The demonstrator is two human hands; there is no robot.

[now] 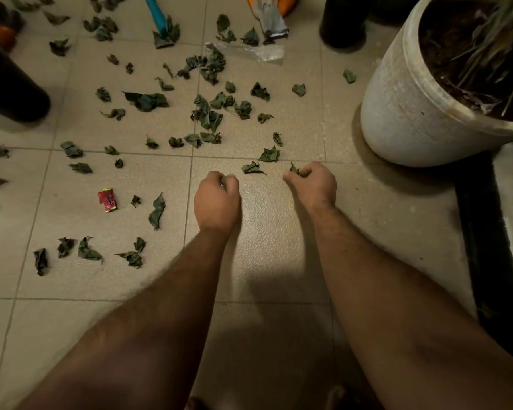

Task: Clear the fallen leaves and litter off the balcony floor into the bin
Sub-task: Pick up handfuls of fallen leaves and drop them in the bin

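Our right hand [313, 184] pinches a leaf [294, 169] near the white pot [403, 113]. Our left hand [216, 199], farther from it, is curled in an empty-looking fist.

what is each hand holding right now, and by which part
The right hand pinches a small crumpled dark green leaf by its lower edge between thumb and curled fingers. The left hand is closed in a fist; nothing shows in it.

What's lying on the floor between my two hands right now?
In the head view, one crumpled leaf lies on the tile just ahead of the gap between the left hand and the right hand; otherwise that stretch is bare floor.
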